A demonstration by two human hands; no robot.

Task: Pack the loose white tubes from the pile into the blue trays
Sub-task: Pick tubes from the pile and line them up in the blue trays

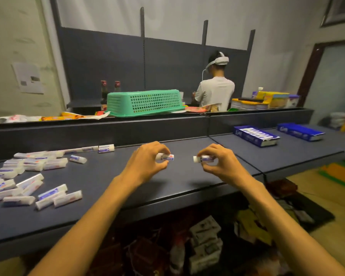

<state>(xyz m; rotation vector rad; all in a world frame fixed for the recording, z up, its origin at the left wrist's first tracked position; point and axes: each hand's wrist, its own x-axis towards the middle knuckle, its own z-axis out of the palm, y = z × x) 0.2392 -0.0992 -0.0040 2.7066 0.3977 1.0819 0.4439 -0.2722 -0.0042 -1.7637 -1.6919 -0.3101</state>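
Each hand, left hand and right hand, pinches one blue-labelled tube.

I read it as a shop stockroom: dark metal shelving at 12 o'clock, boxed goods at 1, green basket between.

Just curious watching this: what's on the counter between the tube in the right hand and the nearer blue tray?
Nothing: the head view shows bare dark counter between that tube and the nearer blue tray.
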